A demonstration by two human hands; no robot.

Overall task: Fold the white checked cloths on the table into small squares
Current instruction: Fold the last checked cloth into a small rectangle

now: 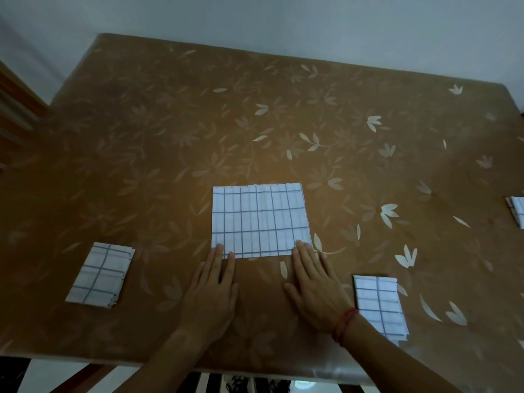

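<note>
Worktop (255,109) has the cloth (259,219) lying flat mid-way, nearer the front edge. Left hand (212,290) and right hand (314,287) are flat, fingers (218,251) straight, tips on its near corners, gripping nothing. Folded square (100,275) toward the left edge.

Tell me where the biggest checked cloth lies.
Head view: the biggest cloth lies central on the table, its near edge under the fingertips of the left hand and right hand, flanked by the left folded cloth and right folded cloth.

Matt woven checked cloth (259,219) lies on a glossy, smooth plastic-covered table (198,123).
</note>
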